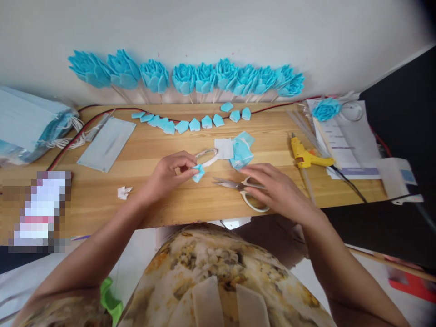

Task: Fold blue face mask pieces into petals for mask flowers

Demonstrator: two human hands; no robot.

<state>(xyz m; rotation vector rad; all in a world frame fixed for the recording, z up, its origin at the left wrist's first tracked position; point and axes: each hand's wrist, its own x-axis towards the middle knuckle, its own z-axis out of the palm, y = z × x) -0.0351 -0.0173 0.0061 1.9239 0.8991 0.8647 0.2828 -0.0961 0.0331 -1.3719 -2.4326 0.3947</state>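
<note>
My left hand [170, 175] pinches a small folded blue fabric piece [198, 173] just above the wooden table [102, 200]. My right hand [272, 188] rests on the white-handled scissors [238, 186], fingers laid over the handles; the blades lie closed and point left. A pile of cut blue and white mask pieces [240, 151] lies just beyond the hands, next to a roll of tape [207, 156].
A row of folded blue petals [194, 122] lies behind, and several finished blue fabric roses [204, 77] lean on the wall. A yellow glue gun [306, 156] sits at right by papers [344, 141]. A flat face mask [107, 143] and mask stack [27, 122] lie left.
</note>
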